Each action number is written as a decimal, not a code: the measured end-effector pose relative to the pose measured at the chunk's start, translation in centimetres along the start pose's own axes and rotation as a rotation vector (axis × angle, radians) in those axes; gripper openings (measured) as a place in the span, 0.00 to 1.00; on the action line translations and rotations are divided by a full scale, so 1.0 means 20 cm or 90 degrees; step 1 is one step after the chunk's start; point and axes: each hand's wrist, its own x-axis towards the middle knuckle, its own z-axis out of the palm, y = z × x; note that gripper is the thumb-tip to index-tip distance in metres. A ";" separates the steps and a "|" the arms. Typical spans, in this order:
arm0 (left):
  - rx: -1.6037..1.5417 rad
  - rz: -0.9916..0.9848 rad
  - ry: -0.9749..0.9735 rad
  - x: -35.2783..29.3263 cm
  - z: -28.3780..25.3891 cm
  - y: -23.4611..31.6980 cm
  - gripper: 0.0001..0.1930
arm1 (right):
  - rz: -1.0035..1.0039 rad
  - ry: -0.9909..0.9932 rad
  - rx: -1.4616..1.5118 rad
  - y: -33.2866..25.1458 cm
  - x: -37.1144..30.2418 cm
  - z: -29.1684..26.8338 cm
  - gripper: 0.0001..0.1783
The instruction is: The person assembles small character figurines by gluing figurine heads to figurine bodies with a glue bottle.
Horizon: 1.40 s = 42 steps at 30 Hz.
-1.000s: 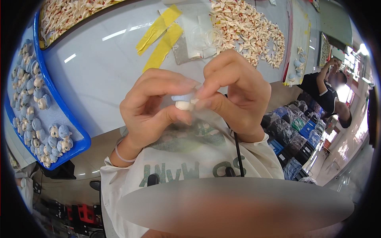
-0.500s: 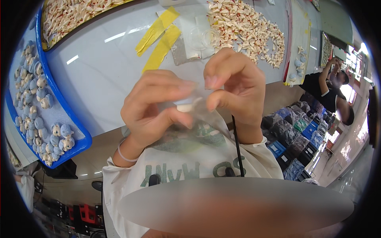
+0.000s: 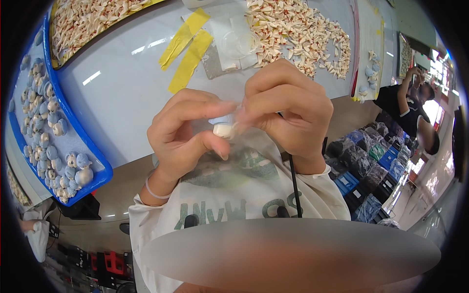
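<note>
My left hand pinches a small doll head between thumb and fingers, its top pale blue and its lower part cream. Against the head's right side, the fingertips of my right hand are pressed together. They are slightly blurred, and what sits between them is hidden. Both hands are raised over the near edge of the table. Beyond them lies a spread of small cream pointed pieces with red marks.
At left, a blue tray holds many similar doll heads. Behind it stands a tray of cream pieces. Yellow tape strips and a clear round dish lie ahead. Wrapped crates and another person are at right.
My right hand's fingertips have come together and moved left to meet the doll head. The head has turned in my left hand and shows more of itself.
</note>
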 end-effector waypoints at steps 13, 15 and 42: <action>-0.036 -0.056 -0.013 -0.01 -0.01 0.01 0.21 | -0.130 -0.019 -0.026 0.03 0.00 0.00 0.10; -0.033 -0.053 -0.016 -0.01 -0.01 0.01 0.21 | -0.133 -0.016 -0.019 0.03 0.00 0.00 0.10; 0.270 0.194 -0.047 0.02 0.04 -0.02 0.18 | 0.220 -0.023 0.383 0.02 -0.14 0.01 0.25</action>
